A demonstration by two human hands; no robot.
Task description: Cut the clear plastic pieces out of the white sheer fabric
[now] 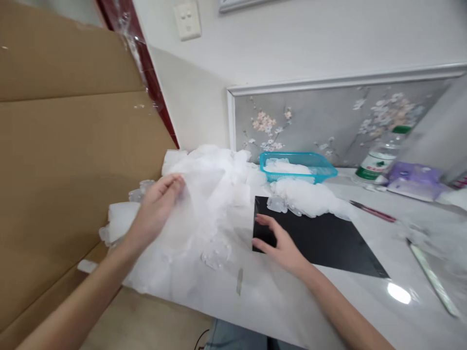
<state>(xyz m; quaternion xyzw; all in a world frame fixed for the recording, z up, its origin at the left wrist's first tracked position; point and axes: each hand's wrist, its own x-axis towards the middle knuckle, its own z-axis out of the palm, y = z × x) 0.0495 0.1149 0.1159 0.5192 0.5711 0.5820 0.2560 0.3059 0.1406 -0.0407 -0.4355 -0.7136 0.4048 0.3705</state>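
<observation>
My left hand (156, 206) reaches into a heap of white sheer fabric (207, 189) at the table's left end; its fingers are curled against the cloth, seemingly pinching it. My right hand (279, 243) lies with fingers spread, resting flat on the left edge of a black mat (328, 240) on the white table (277, 296). A second bunch of white fabric (310, 197) lies on the mat's far corner. Small clear plastic pieces (217, 253) sit among the cloth between my hands.
A turquoise plastic basket (321, 167) with white material stands behind the mat. A bottle with a green cap (379, 158), a purple packet (416, 177), a red-handled tool (374, 211) and a metal ruler (434, 279) lie to the right. A large cardboard sheet (65, 160) leans at left.
</observation>
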